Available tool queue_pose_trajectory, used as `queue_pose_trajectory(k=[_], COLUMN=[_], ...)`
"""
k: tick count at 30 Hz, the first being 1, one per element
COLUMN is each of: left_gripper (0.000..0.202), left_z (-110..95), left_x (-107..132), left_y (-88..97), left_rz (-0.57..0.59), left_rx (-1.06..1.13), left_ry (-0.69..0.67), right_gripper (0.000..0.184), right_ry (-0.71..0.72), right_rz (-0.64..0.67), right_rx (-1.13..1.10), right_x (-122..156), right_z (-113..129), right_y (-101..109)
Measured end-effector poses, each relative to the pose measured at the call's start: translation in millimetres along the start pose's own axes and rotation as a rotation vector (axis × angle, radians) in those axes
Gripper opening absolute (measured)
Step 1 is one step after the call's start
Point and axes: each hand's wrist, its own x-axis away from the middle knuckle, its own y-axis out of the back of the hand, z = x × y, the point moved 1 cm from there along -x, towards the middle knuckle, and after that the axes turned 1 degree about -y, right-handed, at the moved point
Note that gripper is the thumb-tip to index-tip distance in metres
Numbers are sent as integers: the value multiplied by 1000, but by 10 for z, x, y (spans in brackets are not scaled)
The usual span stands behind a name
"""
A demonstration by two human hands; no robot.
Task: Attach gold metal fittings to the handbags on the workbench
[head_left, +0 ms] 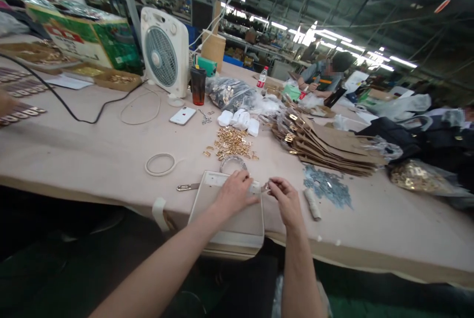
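A beige bag panel with white trim (225,224) lies at the table's near edge. My left hand (235,193) presses down on its top right corner, fingers curled over the edge. My right hand (285,199) is just to the right, fingers pinched on a small metal piece at the panel's corner; the piece is too small to name. A pile of gold buckles (232,142) lies a little beyond my hands, and a clear tape ring (232,162) sits between the pile and the panel. A metal clasp (185,187) pokes out at the panel's left.
A white tape ring (160,164), a white phone (182,115), a dark cup (198,86) and a box fan (165,51) stand to the left. Stacked brown panels (329,147) and grey metal bits (328,187) lie right. A thread roll (313,203) sits near my right hand. Other people sit at the far side.
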Motion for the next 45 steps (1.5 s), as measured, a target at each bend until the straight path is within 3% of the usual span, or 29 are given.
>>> queue_pose_trajectory(k=[3,10,15,29,35,39,42,45], left_gripper=[53,48,47,46,39,42,43,30], left_z=[-3,11,12,19,9,-3,-8,-8], left_x=[-1,1,-6,-3,-1,3,-1,-23], left_y=[-5,-12,-1,-12,-1,13,27,29], left_rz=[-1,-14,-12,-6,-8,-17,-12,9], left_rx=[19,65,67,70,74,80,68,62], left_ry=[8,10,9,4,7,15,6,9], right_gripper=[35,29,24,30,28,37,44,48], right_ry=[-13,-53,-51,21,127,130,161,243], right_rz=[24,104,176,151,39,-28,-268,-592], right_rx=[108,103,166,337,420,326,266,439], right_x=[-58,-56,-61,-97,-34,23,2,-56], right_z=[-47,-153,-127,-227,-288,-217,-102,-48], right_y=[-175,-104,-165,-246,-303,-228,87,585])
